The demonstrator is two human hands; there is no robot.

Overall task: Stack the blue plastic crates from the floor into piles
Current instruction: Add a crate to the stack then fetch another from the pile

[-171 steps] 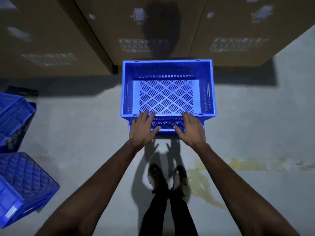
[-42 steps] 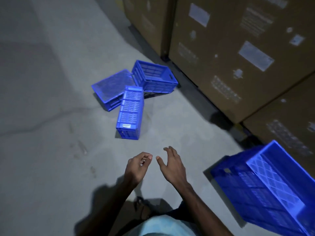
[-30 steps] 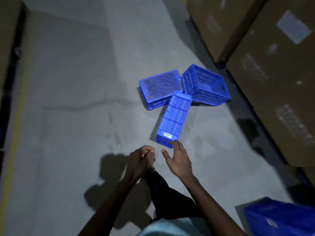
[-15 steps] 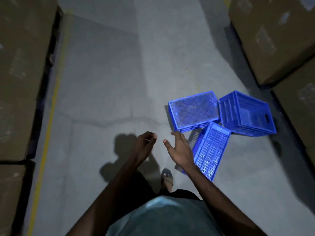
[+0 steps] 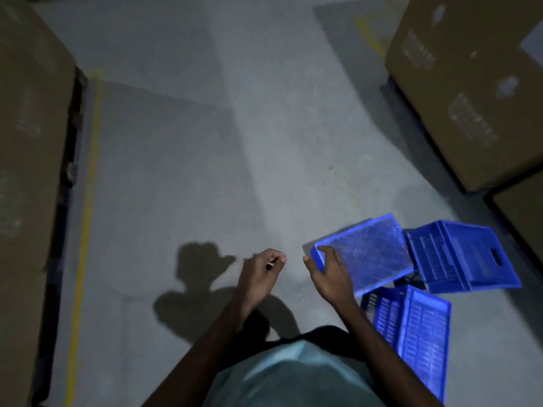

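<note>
1. Grey concrete floor (image 5: 182, 160), smooth and matt, ran through the head view, with a painted yellow line (image 5: 88, 183) down its left side. Brown cardboard cartons stood on the left (image 5: 26, 142) and on the right (image 5: 470, 92), and the person's shadow (image 5: 199, 283) lay across the middle.
2. Three loose crates sat together on the floor at lower right, none of them stacked.
   - An upturned blue plastic crate (image 5: 370, 254) showed its flat latticed base.
   - A blue slatted crate with a handle slot (image 5: 458, 257) lay tipped just beside it.
   - A third blue ribbed crate (image 5: 420, 336) lay on its side, nearest the person.
3. The right hand (image 5: 330, 279) was spread, thumb apart from gently curved fingers, and overlapped the near corner of the upturned crate. Contact could not be told, and the hand appeared to hold nothing.
4. The left hand (image 5: 258, 277) hung over bare floor, well apart from the crates. Its fingers curled loosely toward the thumb. A pale sliver there was too small to identify.
5. The step in hand looked like the approach to this cluster, before any lift.
6. The next move probably called for bending down and taking one crate with both hands. It would then need turning mouth-up so that it could nest or sit squarely.
7. The crates looked rigid, light and perforated, with firm rims that offered good holds.
</note>
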